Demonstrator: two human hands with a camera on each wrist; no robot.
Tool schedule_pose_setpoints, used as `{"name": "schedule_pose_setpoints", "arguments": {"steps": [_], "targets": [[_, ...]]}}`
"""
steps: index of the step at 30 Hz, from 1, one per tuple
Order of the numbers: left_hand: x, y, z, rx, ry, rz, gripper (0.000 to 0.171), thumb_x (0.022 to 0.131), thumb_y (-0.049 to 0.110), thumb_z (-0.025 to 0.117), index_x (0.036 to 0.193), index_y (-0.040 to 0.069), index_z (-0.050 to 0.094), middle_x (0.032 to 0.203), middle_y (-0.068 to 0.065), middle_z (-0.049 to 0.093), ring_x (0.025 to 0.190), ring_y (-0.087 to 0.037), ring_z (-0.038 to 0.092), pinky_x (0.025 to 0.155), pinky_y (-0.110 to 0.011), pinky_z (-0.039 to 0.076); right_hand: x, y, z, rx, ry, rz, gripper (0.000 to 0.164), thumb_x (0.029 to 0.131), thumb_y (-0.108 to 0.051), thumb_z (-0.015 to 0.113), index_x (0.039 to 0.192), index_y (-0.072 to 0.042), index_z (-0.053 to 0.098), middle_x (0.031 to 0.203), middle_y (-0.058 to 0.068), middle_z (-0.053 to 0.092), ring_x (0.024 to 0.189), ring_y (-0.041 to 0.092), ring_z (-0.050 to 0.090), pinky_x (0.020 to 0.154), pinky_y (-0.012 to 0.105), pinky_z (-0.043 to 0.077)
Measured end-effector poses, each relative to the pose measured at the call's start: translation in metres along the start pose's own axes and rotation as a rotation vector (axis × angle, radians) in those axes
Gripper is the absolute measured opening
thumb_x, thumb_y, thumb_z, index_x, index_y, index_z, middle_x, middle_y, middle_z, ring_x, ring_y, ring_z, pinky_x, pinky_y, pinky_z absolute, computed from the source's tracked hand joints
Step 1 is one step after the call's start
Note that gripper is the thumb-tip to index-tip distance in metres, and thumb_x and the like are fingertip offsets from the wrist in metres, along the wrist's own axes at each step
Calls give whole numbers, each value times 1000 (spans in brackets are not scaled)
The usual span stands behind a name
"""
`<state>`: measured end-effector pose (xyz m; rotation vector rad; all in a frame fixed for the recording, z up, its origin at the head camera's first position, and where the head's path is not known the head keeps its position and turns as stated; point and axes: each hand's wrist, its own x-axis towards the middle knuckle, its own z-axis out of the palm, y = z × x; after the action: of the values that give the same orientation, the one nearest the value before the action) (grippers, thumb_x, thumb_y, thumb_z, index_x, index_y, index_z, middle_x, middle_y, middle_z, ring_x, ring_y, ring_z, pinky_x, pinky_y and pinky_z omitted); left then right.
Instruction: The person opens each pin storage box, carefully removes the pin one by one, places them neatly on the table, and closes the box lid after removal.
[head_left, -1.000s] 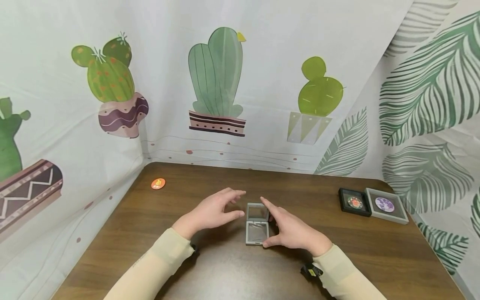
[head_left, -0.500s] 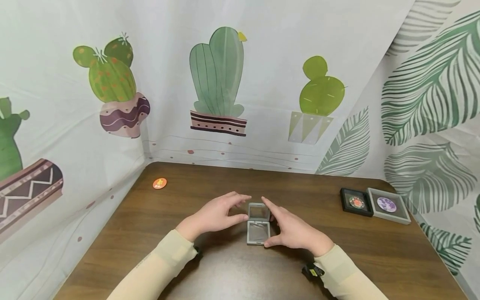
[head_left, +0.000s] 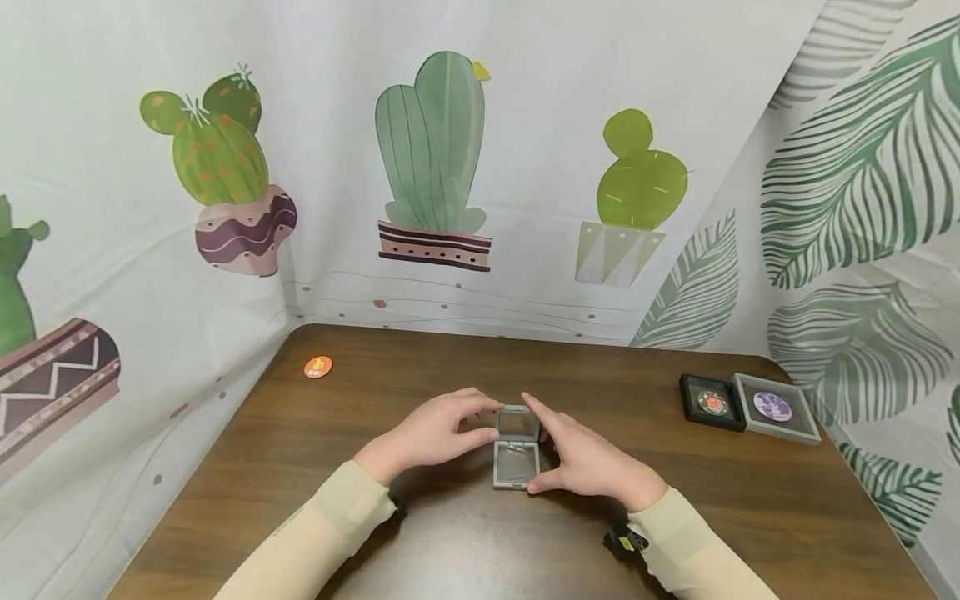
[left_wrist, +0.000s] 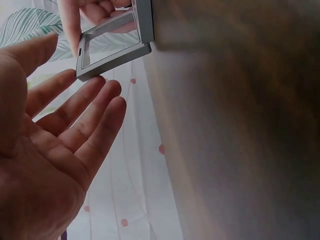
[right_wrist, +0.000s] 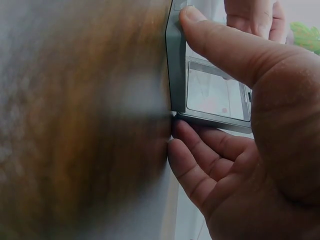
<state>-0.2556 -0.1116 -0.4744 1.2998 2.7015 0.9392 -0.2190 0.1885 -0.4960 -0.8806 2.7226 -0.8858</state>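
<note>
A small grey display frame (head_left: 516, 464) with clear film windows stands unfolded on the table in front of me, its base flat and its hinged lid (left_wrist: 112, 42) raised. My right hand (head_left: 588, 458) holds it from the right side, the thumb on the base's front corner and the other fingers along the lid. From the left, my left hand (head_left: 431, 429) reaches the raised lid. Its index fingertip is right at the lid's corner in the left wrist view, while the thumb stays apart and the remaining fingers are loosely extended.
At the table's (head_left: 420, 533) right side lie a black display frame (head_left: 735, 418) with a red-and-green disc and a larger grey frame (head_left: 806, 431) with a purple disc. A round orange disc (head_left: 317, 367) lies at the far left. Cactus-print cloth (head_left: 540, 167) hangs behind.
My left hand has moved right to the lid's edge, its fingertips now at the frame. The right hand and the display frame have stayed in place.
</note>
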Motion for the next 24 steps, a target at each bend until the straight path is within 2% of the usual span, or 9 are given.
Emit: {"name": "schedule_pose_setpoints", "arguments": {"steps": [6,13,19,24], "targets": [[2,0,8,22,64,-63,43,113,34,67,147,7,70,126,1,75,110,-15,74,93,-40,61,0,-1,-1,0,5,-6,129,83,-44,100,179,-13,19,119,-1,62,109,17,59,91,39,54],[7,9,14,7,125,-143,41,117,33,59,136,2,76,128,-8,79,119,-27,74,105,-51,58,-1,-2,0,-8,13,-18,129,83,-42,101,179,-16,19,115,-1,62,108,18,59,89,38,53],[9,13,17,-39,185,-221,27,115,32,64,121,13,81,113,1,80,103,-16,75,93,-44,61,-1,-3,0,-14,5,-30,128,84,-42,100,180,-18,18,115,-1,63,108,17,60,90,39,53],[11,13,19,-89,204,-263,19,112,33,69,112,18,81,97,10,75,85,-10,65,80,-36,56,-1,-3,0,-23,5,-8,133,83,-43,100,181,-21,13,117,-1,63,109,17,60,92,41,54]]}}
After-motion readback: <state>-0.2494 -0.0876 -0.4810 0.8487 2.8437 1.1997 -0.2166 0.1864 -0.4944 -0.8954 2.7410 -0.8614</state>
